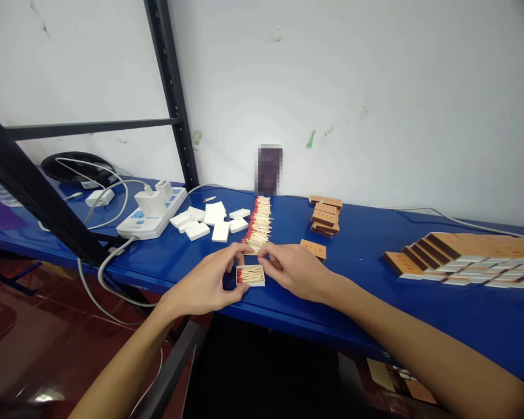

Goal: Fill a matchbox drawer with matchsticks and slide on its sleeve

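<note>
A small white tray (251,283) filled with red-tipped matches (252,273) sits near the blue table's front edge. My left hand (209,280) curves around its left side, the thumb at the near left corner and fingertips beyond the far edge by the match row. At the tray's right side is my right hand (294,269), its fingers bent and close together at the far right corner; whether they pinch anything is hidden. Behind the tray a long row of loose matches (259,221) runs away toward the wall, red heads to the left.
White trays (220,231) lie scattered left of the row. Orange matchbox sleeves (325,218) are piled right of it, one sleeve (313,249) beside my right hand. Stacked matchboxes (475,256) stand far right. A power strip (152,221) and black shelf post (174,87) are left.
</note>
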A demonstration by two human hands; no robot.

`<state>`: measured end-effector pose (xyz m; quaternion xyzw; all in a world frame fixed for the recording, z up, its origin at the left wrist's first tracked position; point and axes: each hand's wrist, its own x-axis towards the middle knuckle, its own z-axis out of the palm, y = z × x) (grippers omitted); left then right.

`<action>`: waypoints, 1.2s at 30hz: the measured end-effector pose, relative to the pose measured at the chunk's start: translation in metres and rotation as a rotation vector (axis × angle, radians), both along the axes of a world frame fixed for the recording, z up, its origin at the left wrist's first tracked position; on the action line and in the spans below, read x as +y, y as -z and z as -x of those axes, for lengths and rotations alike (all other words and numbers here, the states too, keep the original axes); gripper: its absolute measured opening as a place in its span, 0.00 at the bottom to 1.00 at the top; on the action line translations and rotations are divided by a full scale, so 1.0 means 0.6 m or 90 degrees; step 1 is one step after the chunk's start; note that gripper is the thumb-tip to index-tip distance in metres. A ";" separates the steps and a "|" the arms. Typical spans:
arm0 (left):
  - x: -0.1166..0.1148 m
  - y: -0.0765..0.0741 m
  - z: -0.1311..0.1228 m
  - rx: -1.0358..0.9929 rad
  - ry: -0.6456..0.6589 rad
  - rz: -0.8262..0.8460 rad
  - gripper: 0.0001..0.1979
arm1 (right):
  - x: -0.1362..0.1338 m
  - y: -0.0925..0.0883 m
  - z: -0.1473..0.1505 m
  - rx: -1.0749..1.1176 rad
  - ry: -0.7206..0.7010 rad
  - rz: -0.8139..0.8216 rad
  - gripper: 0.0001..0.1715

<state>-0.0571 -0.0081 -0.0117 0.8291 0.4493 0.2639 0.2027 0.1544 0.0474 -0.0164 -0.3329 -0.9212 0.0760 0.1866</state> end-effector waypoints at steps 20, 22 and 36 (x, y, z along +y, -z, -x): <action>-0.004 0.001 0.003 0.016 0.010 -0.011 0.25 | 0.017 0.006 0.003 -0.100 0.057 0.016 0.10; -0.003 0.001 0.003 0.016 0.007 -0.011 0.25 | 0.016 0.005 0.003 -0.117 0.060 0.012 0.10; 0.003 0.004 -0.003 -0.014 -0.074 -0.029 0.24 | -0.004 -0.002 -0.001 -0.038 0.002 0.049 0.09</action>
